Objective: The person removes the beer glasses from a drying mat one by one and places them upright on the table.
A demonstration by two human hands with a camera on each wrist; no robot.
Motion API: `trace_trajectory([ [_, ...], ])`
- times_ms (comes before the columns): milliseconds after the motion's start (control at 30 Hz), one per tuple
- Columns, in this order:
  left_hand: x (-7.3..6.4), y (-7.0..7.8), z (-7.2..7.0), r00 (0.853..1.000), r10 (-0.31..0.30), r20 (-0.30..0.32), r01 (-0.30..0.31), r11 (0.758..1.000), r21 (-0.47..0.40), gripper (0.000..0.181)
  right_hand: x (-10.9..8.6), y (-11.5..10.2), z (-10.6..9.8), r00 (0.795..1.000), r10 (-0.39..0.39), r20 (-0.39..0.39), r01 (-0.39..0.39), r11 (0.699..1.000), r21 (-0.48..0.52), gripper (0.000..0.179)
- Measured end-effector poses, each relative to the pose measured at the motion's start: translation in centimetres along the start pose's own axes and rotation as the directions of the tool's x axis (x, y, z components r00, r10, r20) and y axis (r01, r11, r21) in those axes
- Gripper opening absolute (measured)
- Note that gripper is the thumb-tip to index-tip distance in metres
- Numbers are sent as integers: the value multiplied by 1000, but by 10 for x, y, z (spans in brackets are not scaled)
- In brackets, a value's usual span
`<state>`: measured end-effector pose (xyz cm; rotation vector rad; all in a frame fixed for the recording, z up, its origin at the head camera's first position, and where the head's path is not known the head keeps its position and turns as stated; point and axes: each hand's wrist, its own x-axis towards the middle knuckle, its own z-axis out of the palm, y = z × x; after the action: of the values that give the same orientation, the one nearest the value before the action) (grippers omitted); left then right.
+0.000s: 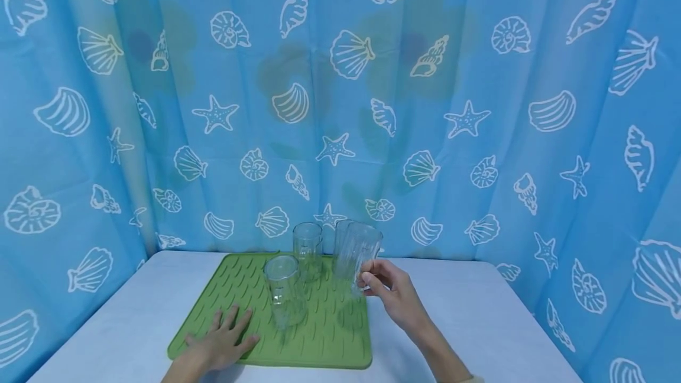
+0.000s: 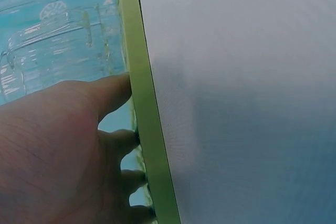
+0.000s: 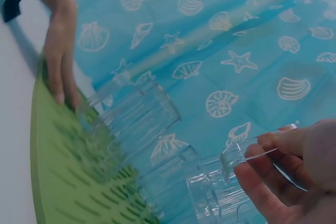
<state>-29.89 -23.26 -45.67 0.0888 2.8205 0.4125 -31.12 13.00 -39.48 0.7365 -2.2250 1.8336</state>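
My right hand (image 1: 391, 291) grips the handle of a clear glass mug (image 1: 357, 253) at the right side of a green ridged mat (image 1: 330, 341). That mug leans a little; whether its base touches the mat I cannot tell. Partly hidden behind it is another clear glass (image 1: 339, 241). Two more glass mugs stand on the mat, one nearer the front (image 1: 286, 297) and one farther back (image 1: 307, 247). Fingers spread, my left hand (image 1: 218, 347) rests on the mat's front left part. In the left wrist view, its thumb and fingertips meet the green mat edge (image 2: 144, 98).
The mat lies on a table with a white cover (image 1: 441, 306). A blue curtain (image 1: 340, 105) printed with white shells and starfish hangs behind the table and along both sides. The back glasses stand close to it.
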Motion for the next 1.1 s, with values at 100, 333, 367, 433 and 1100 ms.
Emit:
trace_trajectory([
  [100, 1, -1, 2, 1000, -5, 3, 5, 1000, 2, 88, 3, 0, 1, 999, 29, -24, -27, 997, 73, 29],
  [333, 1, -1, 6, 1000, 9, -4, -9, 1000, -7, 87, 4, -1, 5, 996, 62, -66, -51, 987, 152, 30],
  [367, 1, -1, 7, 1000, 10, -5, -10, 1000, -7, 87, 4, -2, 5, 995, 64, -71, -52, 985, 162, 29],
  [433, 1, -1, 7, 1000, 7, -5, -7, 1000, -8, 87, 4, -4, 5, 994, 71, -82, -55, 981, 184, 29],
  [1100, -2, 1, 1, 1000, -6, -12, 6, 1000, 14, 88, 10, 3, 11, 969, 191, -158, -95, 875, 474, 27],
])
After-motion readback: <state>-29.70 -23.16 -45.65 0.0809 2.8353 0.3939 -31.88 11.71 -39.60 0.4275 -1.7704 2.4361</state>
